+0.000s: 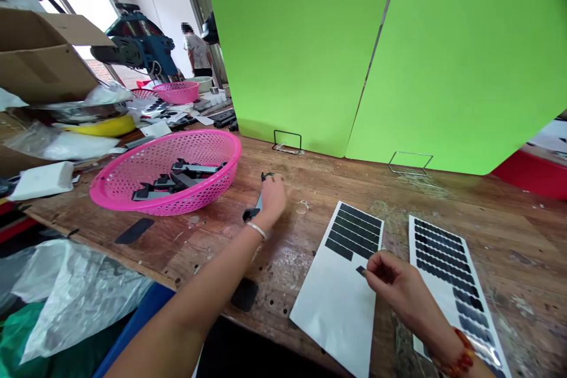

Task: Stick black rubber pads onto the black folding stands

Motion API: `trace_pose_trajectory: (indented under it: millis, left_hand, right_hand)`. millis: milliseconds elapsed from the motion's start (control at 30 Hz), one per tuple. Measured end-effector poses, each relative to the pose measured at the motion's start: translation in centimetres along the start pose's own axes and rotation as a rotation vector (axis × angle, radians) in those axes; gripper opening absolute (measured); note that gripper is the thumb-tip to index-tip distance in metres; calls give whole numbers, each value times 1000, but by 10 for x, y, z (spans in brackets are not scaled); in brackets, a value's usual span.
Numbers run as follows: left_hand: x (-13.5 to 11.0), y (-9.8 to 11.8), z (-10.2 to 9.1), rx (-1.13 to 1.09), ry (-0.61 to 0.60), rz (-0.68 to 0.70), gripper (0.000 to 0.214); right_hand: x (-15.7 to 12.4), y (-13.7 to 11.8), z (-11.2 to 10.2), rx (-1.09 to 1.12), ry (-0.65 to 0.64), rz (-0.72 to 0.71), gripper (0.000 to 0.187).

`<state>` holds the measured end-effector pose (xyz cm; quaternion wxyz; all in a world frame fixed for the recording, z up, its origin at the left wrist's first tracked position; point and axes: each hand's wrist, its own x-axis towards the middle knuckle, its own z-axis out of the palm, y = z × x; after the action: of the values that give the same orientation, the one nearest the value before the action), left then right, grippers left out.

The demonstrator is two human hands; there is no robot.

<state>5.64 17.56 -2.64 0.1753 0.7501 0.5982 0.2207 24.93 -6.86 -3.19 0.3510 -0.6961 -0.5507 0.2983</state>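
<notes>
On the brown wood-grain table (319, 180): one grey-and-black clip-ended part (259, 203), lying beneath the left hand (274, 196), whose fingers curve over it, though whether they grip cannot be told; one small black sticker (360, 270), pinched between thumb and forefinger of the right hand (390, 280) above a partly used white sticker sheet (336, 307). To the right, a second sticker sheet (438, 284); to the left, one pink perforated basket (195, 199) containing several similar parts (186, 179).
</notes>
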Motion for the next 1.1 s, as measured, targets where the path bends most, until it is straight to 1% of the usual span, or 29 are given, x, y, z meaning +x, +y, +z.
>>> trace_pose_trajectory:
  millis: [67, 133, 167, 233, 300, 333, 433, 533, 633, 700, 767, 833, 900, 1000, 1100]
  left_hand:
    - [25, -15, -7, -10, 84, -185, 54]
    - [41, -28, -9, -53, 97, -317, 61]
    - [45, -33, -10, -85, 84, -359, 59]
    - [48, -41, -11, -167, 49, -390, 46]
    - [45, -43, -15, -278, 16, -351, 37]
    - [42, -43, -18, -344, 0, -311, 37]
    - [18, -39, -33, -569, -53, -145, 46]
    - [-20, -35, -49, -744, -83, -20, 53]
    - [-65, -29, -56, -888, -99, 2, 55]
    - [-91, -23, -55, -1014, -108, -14, 53]
    - [-112, -15, -51, -1095, -135, -3, 52]
    - [-127, -7, -47, -1136, -179, 39, 51]
    - [-136, -1, -43, -1178, -215, 80, 50]
    - [-143, 5, -37, -1187, -236, 149, 48]
    - [-145, 5, -33, -1188, -256, 239, 45]
  right_hand:
    - [1, 0, 6, 31, -23, 9, 14]
    - [2, -2, 13, 50, -22, 7, 13]
    - [2, -3, 16, 65, -18, 2, 12]
    - [2, -6, 20, 96, -21, -5, 11]
    - [2, -8, 20, 111, -30, 0, 12]
    - [2, -9, 20, 112, -33, 8, 14]
    - [5, -13, 16, 149, -45, 45, 20]
    - [12, -27, 12, 249, -75, 84, 22]
    - [20, -48, 9, 337, -96, 86, 23]
    - [26, -64, 7, 380, -104, 46, 22]
    - [31, -79, 5, 414, -110, -13, 22]
    - [36, -93, 2, 431, -130, -40, 21]
    - [38, -105, 0, 433, -171, -25, 20]
    - [41, -122, -1, 455, -234, -8, 18]
    - [43, -136, 1, 475, -271, 4, 19]
